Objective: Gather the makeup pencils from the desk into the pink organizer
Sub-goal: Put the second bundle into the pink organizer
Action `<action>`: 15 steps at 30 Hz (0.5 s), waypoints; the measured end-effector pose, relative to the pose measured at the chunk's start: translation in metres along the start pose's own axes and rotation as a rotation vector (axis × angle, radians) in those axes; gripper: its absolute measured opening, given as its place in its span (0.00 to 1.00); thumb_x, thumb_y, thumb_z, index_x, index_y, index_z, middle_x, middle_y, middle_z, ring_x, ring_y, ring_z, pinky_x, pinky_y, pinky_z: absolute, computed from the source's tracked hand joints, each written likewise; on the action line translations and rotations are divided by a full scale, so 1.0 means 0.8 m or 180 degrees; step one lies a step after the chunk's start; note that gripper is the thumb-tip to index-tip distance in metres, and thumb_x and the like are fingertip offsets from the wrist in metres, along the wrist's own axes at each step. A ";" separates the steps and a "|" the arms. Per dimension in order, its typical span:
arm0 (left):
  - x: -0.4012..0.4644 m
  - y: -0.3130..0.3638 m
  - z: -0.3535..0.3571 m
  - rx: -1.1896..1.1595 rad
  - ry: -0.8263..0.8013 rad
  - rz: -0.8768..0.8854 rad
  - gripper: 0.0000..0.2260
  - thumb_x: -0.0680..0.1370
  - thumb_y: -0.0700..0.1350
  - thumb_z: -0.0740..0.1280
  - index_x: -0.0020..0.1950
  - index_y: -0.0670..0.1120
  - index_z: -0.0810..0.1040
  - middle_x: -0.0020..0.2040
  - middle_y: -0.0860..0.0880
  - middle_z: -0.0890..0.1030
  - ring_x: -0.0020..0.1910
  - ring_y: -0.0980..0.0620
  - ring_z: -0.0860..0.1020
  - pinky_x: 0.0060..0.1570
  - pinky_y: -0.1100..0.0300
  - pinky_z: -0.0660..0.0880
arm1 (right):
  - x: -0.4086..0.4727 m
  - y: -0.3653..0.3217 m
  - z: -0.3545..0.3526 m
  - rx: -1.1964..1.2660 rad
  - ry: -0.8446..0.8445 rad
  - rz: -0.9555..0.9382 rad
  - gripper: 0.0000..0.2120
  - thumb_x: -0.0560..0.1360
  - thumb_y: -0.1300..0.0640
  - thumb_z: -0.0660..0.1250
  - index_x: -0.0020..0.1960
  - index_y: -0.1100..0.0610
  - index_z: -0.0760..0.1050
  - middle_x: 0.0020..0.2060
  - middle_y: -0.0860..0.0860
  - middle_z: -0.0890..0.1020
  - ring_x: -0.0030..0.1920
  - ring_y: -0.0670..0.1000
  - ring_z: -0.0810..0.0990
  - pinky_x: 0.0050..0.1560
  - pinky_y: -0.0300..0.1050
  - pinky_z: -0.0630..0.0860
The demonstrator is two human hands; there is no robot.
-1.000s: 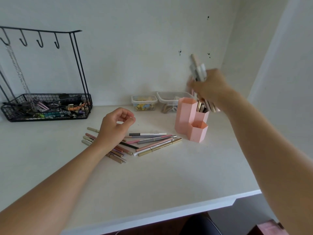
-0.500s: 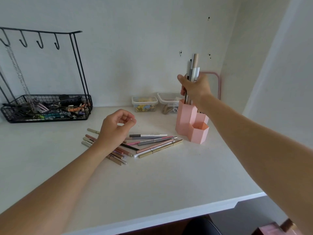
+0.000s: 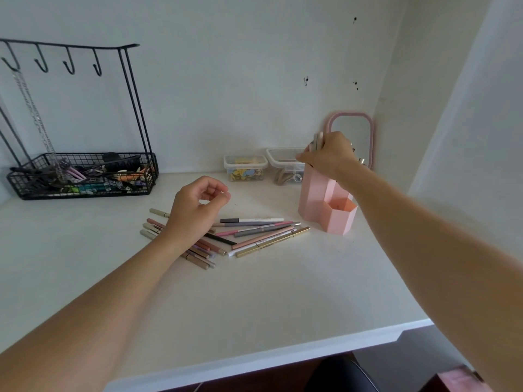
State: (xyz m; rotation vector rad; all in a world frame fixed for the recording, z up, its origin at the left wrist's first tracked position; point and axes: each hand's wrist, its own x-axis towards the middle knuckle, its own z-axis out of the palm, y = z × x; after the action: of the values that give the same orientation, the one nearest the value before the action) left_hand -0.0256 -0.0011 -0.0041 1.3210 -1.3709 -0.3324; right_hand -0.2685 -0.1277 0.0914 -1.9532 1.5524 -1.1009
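The right arm is stretched out over the desk, and a small bunch of pencils is gripped upright by the right hand right above the pink organizer's tallest tube. The left hand is held loosely curled, nothing in it, just over the loose pencils, which are scattered flat beneath and right of it.
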 end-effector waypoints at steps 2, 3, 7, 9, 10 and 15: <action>0.000 0.000 0.000 0.0008 0.0001 -0.0007 0.02 0.77 0.43 0.71 0.48 0.50 0.82 0.45 0.53 0.83 0.44 0.59 0.79 0.48 0.53 0.79 | 0.002 0.003 0.003 0.0256 0.0007 0.0042 0.12 0.67 0.57 0.79 0.45 0.59 0.79 0.34 0.49 0.78 0.35 0.49 0.76 0.38 0.43 0.75; 0.000 0.000 0.000 0.0017 -0.0003 -0.0008 0.02 0.77 0.43 0.71 0.48 0.50 0.82 0.45 0.53 0.83 0.44 0.59 0.79 0.48 0.52 0.80 | 0.001 0.005 0.005 0.0331 0.0026 0.0068 0.16 0.65 0.56 0.81 0.47 0.59 0.79 0.36 0.49 0.78 0.36 0.49 0.76 0.40 0.46 0.77; -0.001 0.001 -0.001 0.0010 -0.0009 -0.0012 0.02 0.78 0.43 0.71 0.48 0.50 0.82 0.45 0.53 0.83 0.45 0.58 0.79 0.48 0.52 0.79 | -0.005 0.012 0.012 0.0569 0.0365 -0.0054 0.21 0.65 0.49 0.81 0.52 0.54 0.78 0.39 0.47 0.77 0.37 0.46 0.76 0.39 0.42 0.77; -0.001 0.001 -0.001 0.0015 -0.0010 -0.0023 0.02 0.78 0.44 0.71 0.48 0.50 0.82 0.44 0.53 0.82 0.44 0.59 0.79 0.48 0.52 0.79 | -0.008 0.015 0.016 0.0679 0.0545 -0.0147 0.21 0.65 0.46 0.80 0.52 0.54 0.79 0.39 0.45 0.78 0.37 0.46 0.77 0.37 0.40 0.75; -0.001 0.002 -0.001 0.0017 -0.0011 -0.0031 0.02 0.78 0.44 0.71 0.48 0.50 0.82 0.44 0.53 0.82 0.45 0.58 0.79 0.48 0.52 0.79 | -0.010 0.016 0.018 0.0684 0.0609 -0.0177 0.20 0.65 0.46 0.79 0.52 0.53 0.79 0.38 0.45 0.78 0.38 0.47 0.77 0.36 0.41 0.76; 0.000 0.001 -0.001 0.0013 0.0012 -0.0052 0.01 0.78 0.44 0.71 0.48 0.50 0.82 0.45 0.54 0.83 0.45 0.59 0.79 0.49 0.51 0.79 | -0.017 0.013 0.021 0.0644 0.0915 -0.0591 0.23 0.67 0.43 0.77 0.56 0.54 0.77 0.43 0.46 0.81 0.43 0.45 0.80 0.44 0.36 0.78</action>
State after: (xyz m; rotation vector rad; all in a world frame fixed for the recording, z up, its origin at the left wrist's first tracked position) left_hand -0.0253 -0.0001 -0.0034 1.3364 -1.3590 -0.3382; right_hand -0.2628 -0.1206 0.0691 -1.8936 1.3490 -1.6098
